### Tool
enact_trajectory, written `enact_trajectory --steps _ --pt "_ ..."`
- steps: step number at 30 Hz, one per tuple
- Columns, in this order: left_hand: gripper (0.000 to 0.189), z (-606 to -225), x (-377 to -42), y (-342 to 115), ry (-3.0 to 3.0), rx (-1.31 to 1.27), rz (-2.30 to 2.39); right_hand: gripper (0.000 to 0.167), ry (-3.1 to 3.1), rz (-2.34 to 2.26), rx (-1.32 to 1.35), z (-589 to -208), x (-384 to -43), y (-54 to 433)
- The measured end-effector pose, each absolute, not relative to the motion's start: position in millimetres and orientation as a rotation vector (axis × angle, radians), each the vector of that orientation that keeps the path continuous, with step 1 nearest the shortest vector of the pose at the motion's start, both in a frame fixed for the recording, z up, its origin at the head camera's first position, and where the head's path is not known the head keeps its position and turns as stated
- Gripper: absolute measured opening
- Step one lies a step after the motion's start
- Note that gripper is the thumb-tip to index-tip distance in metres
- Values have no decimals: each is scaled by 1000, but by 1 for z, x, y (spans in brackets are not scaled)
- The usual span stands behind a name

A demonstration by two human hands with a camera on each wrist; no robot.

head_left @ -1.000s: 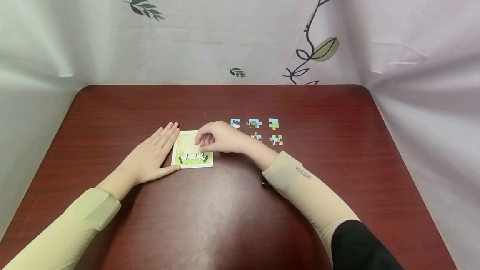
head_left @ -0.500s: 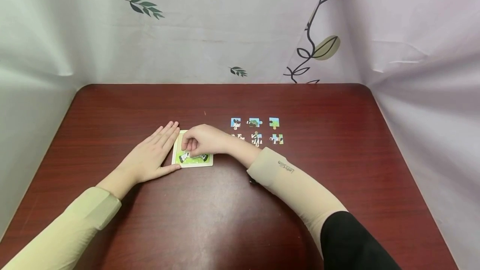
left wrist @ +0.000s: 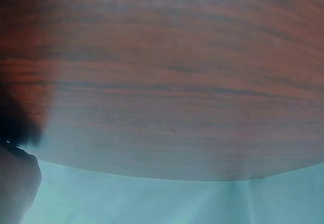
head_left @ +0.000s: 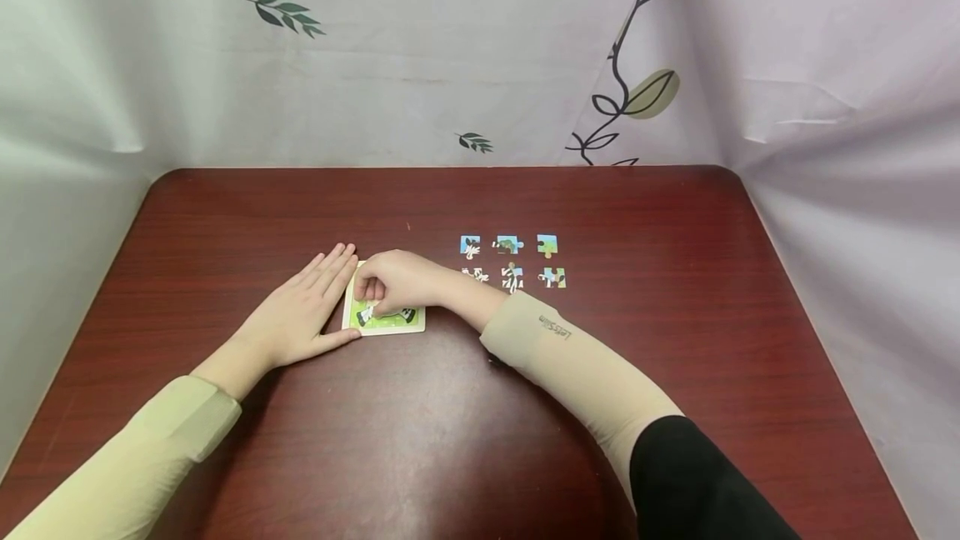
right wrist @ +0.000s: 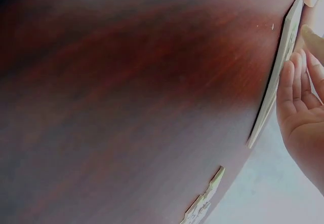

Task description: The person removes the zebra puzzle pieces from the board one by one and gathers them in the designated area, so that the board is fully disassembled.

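A small square puzzle tray (head_left: 384, 332) with a pale rim lies on the table, partly hidden under the right hand. Zebra legs on green (head_left: 405, 317) show in its lower part. My left hand (head_left: 296, 319) lies flat along the tray's left side, fingers extended and thumb at the near left corner. My right hand (head_left: 401, 280) is over the tray, fingers bent, thumb and fingertips low at the lower-left zebra picture. The right wrist view shows its curled fingers (right wrist: 294, 82) close to the tray edge (right wrist: 276, 77); whether they pinch a piece I cannot tell.
Several loose puzzle pieces lie in two rows right of the tray, among them a blue and green one (head_left: 547, 245) and a zebra one (head_left: 512, 277). The right forearm passes just in front of them. A pale curtain (head_left: 420, 65) hangs behind the dark red table (head_left: 637, 223).
My right hand has moved left and lower over the tray, from its right part to the lower-left zebra picture, then shifted slightly further left. The left hand has stayed put.
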State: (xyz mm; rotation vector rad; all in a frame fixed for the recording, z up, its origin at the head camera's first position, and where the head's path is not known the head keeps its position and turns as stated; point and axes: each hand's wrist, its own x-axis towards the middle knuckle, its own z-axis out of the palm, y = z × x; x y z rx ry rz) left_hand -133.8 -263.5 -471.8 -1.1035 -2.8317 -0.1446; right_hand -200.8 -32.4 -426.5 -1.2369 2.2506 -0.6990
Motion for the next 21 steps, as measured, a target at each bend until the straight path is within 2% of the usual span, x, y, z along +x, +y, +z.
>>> enact_trajectory --steps 21 --pt "103 -474 -135 -265 -2803 -1116 -142 31 2257 -602 -1365 -430 -199 -39"
